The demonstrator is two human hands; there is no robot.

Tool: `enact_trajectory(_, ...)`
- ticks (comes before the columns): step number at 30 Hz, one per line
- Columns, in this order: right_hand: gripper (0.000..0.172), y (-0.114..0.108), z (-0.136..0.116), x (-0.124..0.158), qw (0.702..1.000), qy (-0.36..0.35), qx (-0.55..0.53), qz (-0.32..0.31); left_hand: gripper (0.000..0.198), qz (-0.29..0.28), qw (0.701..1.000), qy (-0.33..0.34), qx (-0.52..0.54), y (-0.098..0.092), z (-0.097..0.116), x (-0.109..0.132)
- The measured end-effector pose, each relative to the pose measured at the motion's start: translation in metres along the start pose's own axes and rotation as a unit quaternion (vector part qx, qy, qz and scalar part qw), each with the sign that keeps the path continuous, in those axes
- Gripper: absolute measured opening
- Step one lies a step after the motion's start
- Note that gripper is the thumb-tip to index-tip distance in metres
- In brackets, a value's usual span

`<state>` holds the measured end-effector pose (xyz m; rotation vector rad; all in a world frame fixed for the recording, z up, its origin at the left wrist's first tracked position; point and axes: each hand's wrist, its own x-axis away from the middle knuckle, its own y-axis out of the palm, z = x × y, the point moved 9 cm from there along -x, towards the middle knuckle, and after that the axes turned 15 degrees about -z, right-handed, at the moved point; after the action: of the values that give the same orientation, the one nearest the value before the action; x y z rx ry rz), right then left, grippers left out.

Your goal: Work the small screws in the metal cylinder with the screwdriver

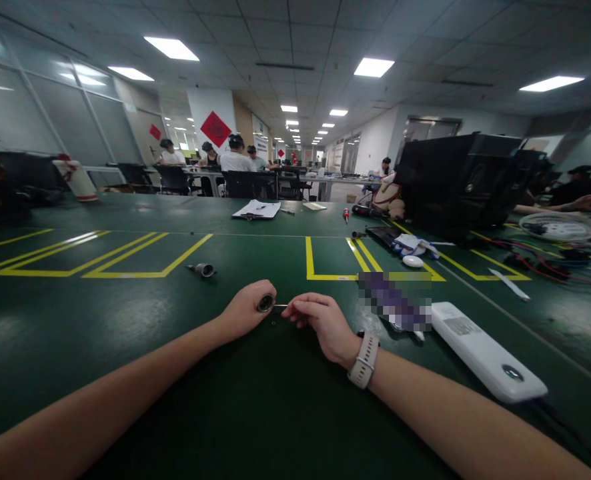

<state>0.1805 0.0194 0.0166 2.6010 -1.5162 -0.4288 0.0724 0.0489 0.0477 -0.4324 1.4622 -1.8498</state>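
Note:
My left hand [249, 308] is closed around a dark, hollow cylindrical part [265, 303], whose round open end faces me. From this part a thin, light-coloured rod [280, 305] runs across to the fingertips of my right hand [320, 323], which are pinched together at its end. What kind of rod it is cannot be made out. On the table below the fingers lie a tiny ring-like piece [273, 323] and small dark bits. Another metal cylindrical part [204, 269], with a narrow tip, lies on its side beyond my left hand.
The green table [175, 413] carries yellow tape outlines. To the right are a long white device [485, 350] with a cable, a blurred purple packet [393, 300], a white oval object [413, 262] and a cloth [410, 245]. A clipboard [256, 209], red-handled tool [346, 215] and black case [455, 180] stand farther back.

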Motion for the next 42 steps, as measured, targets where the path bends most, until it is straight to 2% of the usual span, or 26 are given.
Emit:
enact_trajectory(2, 0.011, 0.001, -0.005, 0.002, 1.0, -0.016, 0.026, 0.001, 0.01, 0.0, 1.0, -0.012, -0.004, 0.0, -0.002, 0.0)
enact_trajectory(4, 0.012, 0.005, -0.014, 0.005, 0.994, -0.034, 0.106, -0.006, 0.01, -0.003, 1.0, -0.023, -0.014, 0.0, -0.004, 0.0)
enact_trajectory(9, 0.014, 0.021, -0.031, 0.011, 0.946, -0.067, 0.318, -0.014, 0.006, -0.016, 0.999, -0.018, -0.026, 0.003, -0.001, -0.001)
enact_trajectory(13, 0.013, 0.027, -0.035, 0.011, 0.921, -0.082, 0.379, -0.021, 0.007, -0.025, 0.999, -0.007, -0.046, 0.004, 0.003, -0.001)
enact_trajectory(16, 0.014, 0.021, -0.029, 0.008, 0.945, -0.06, 0.319, -0.025, 0.007, -0.03, 0.997, -0.001, -0.065, 0.005, 0.006, 0.0)
enact_trajectory(19, 0.014, 0.009, -0.015, 0.003, 0.986, -0.02, 0.163, -0.022, 0.007, -0.038, 0.997, 0.001, -0.068, 0.005, 0.007, -0.001)
enact_trajectory(22, 0.012, 0.002, -0.002, -0.002, 0.999, 0.003, 0.031, -0.019, 0.008, -0.04, 0.998, -0.003, -0.054, 0.005, 0.006, -0.001)
enact_trajectory(24, 0.012, 0.002, 0.001, -0.002, 1.0, 0.01, 0.015, -0.023, 0.009, -0.037, 0.998, -0.008, -0.043, 0.005, 0.004, -0.001)
enact_trajectory(26, 0.012, 0.005, -0.006, 0.0, 0.998, -0.005, 0.059, -0.026, 0.009, -0.035, 0.999, -0.014, -0.032, 0.005, 0.002, -0.002)
enact_trajectory(29, 0.013, 0.015, -0.025, 0.007, 0.973, -0.051, 0.223, -0.026, 0.007, -0.035, 0.999, -0.024, -0.034, 0.006, 0.0, -0.002)
enact_trajectory(32, 0.013, 0.031, -0.039, 0.015, 0.912, -0.098, 0.397, -0.023, 0.007, -0.038, 0.997, -0.021, -0.065, 0.008, 0.002, -0.003)
enact_trajectory(34, 0.013, 0.039, -0.042, 0.017, 0.886, -0.115, 0.449, -0.025, 0.007, -0.041, 0.995, -0.014, -0.092, 0.008, 0.005, -0.002)
enact_trajectory(35, 0.013, 0.04, -0.042, 0.017, 0.883, -0.113, 0.454, -0.024, 0.007, -0.043, 0.994, -0.011, -0.105, 0.009, 0.007, -0.002)
enact_trajectory(36, 0.013, 0.038, -0.041, 0.017, 0.888, -0.105, 0.447, -0.021, 0.008, -0.045, 0.992, -0.009, -0.116, 0.009, 0.008, -0.002)
enact_trajectory(38, 0.013, 0.029, -0.037, 0.013, 0.916, -0.076, 0.393, -0.012, 0.008, -0.054, 0.99, -0.005, -0.131, 0.01, 0.01, -0.002)
enact_trajectory(42, 0.014, 0.006, -0.017, 0.001, 0.987, -0.022, 0.16, -0.022, 0.007, -0.061, 0.992, 0.001, -0.107, 0.01, 0.009, -0.001)
